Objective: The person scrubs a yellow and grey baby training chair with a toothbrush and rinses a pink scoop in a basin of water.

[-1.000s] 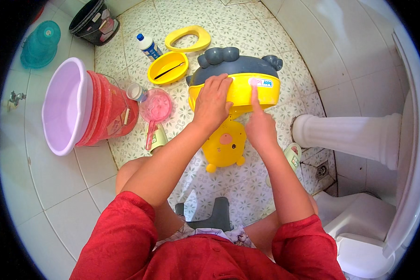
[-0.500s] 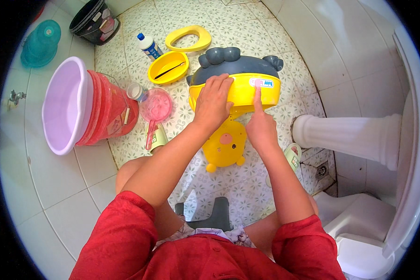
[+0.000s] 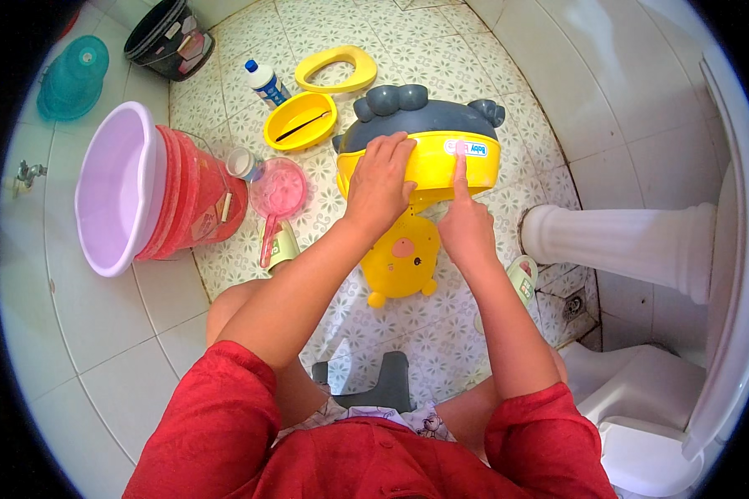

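A yellow-and-grey child's potty is on the tiled floor. The left hand lies over it, thumb apart; the right hand puts one straight finger on its label, the others folded. It seems light and stiff, slippery if wet; the yellow edge should give good hold.

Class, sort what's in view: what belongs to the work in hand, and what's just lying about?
In hand:
- yellow-and-grey plastic body, under the left hand
- its label, at the right hand's index fingertip
- perhaps the matching yellow ring and bowl

Apparently lying about:
- lilac basin
- red bucket
- black bucket
- pink dipper
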Demonstrator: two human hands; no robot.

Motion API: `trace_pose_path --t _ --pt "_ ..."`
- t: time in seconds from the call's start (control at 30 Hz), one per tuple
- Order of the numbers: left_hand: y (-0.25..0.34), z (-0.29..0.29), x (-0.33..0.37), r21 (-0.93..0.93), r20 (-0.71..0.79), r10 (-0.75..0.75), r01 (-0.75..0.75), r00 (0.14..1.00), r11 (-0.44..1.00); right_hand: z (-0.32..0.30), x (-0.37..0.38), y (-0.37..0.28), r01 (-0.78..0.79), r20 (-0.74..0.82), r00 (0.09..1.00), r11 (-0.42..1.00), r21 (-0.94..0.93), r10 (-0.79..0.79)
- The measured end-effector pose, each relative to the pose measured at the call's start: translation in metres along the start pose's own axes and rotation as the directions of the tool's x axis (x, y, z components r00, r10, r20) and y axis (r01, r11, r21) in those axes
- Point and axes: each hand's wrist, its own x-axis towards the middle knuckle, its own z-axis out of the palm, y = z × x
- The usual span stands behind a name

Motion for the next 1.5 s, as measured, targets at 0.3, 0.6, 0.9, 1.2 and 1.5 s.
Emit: trace_pose_path --t 0.3,0.6,0.9,1.2,1.5 --pt "-0.001 0.0 0.0 -0.018 -0.008 0.009 -0.009 1.0 1.0 0.016 -0.016 -0.011 0.263 -0.008 0.965 0.965 0.001 -0.263" --pt "-0.001 0.0 -0.001 -0.008 -0.018 0.013 -0.013 1.0 1.0 0.005 -0.006 -0.003 0.059 -0.01 0.998 0.998 -0.011 -0.059" --pt "-0.003 0.0 -0.001 -0.01 -0.023 0.033 -0.033 0.999 0.999 0.011 -0.013 -0.013 0.244 -0.025 0.969 0.969 -0.042 -0.245" --pt "-0.004 0.0 -0.001 -0.004 -0.023 0.036 -0.036 0.999 0.999 0.012 -0.005 0.001 0.176 -0.038 0.983 0.984 -0.015 -0.177" --pt "-0.004 0.0 -0.001 -0.009 -0.02 0.038 -0.038 0.999 0.999 0.005 -0.008 -0.01 0.182 -0.05 0.982 0.983 -0.024 -0.183"
